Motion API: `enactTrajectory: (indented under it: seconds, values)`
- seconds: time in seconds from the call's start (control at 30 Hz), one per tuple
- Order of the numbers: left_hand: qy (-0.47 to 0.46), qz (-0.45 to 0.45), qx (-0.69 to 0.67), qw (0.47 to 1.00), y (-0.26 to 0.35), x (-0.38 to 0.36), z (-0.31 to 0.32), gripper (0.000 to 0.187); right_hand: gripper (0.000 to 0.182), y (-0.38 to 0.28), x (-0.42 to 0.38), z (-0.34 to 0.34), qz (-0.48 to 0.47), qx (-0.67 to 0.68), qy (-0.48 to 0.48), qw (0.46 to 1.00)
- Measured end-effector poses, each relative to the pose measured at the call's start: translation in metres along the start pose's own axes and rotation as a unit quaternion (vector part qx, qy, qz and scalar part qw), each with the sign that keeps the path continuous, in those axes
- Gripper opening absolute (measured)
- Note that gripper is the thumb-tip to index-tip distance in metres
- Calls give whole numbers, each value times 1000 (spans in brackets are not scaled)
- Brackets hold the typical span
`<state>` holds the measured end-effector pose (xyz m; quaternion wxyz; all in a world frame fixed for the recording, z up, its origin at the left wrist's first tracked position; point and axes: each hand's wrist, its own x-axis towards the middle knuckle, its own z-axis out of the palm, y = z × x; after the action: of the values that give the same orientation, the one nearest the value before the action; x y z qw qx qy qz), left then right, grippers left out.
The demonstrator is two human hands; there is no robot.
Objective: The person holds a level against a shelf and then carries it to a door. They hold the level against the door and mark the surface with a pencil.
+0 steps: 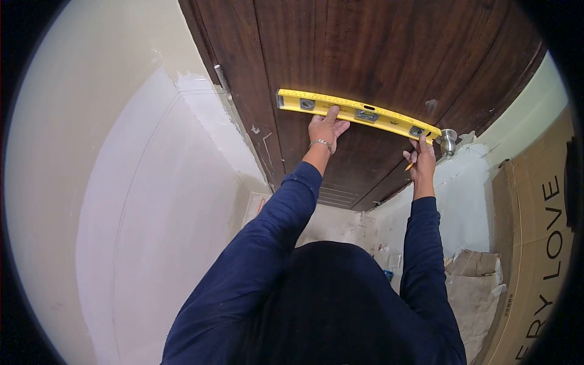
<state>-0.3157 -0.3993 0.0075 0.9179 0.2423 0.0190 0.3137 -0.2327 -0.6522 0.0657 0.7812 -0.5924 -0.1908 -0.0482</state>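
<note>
Navy arms (261, 234) outstretched; left hand (327, 131), right hand (423, 160) gripping yellow level (333, 103).

Room interior, mid-renovation or fitting-out; home or other building, cannot tell. Dark wood-grain door (389, 55) with round metal knob (448, 142), scuffed near lower edge. Left wall (146, 182) pale, with rough white filler patches (198, 91) beside door frame. More uneven white plaster (465, 176) right of door. Large printed cardboard box (529, 243) at right. Crumpled brown sheet (477, 304) and dusty floor (334, 228) below.
</note>
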Motion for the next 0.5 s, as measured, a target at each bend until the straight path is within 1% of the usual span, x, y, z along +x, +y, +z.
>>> enactTrajectory:
  seconds: [0.17,0.4,0.47,0.5]
  values:
    - [-13,1,-15,1000,3,-2,0,42,36,-2,0,1,10,-4,9,1000]
    - [-6,-12,1,1000,13,-5,10,41,35,-10,0,4,16,1,11,1000]
    - [21,-11,18,1000,15,-7,14,39,35,-12,-1,5,19,-1,17,1000]
    - [21,-13,18,1000,15,-7,15,39,35,-13,-2,5,21,-8,18,1000]
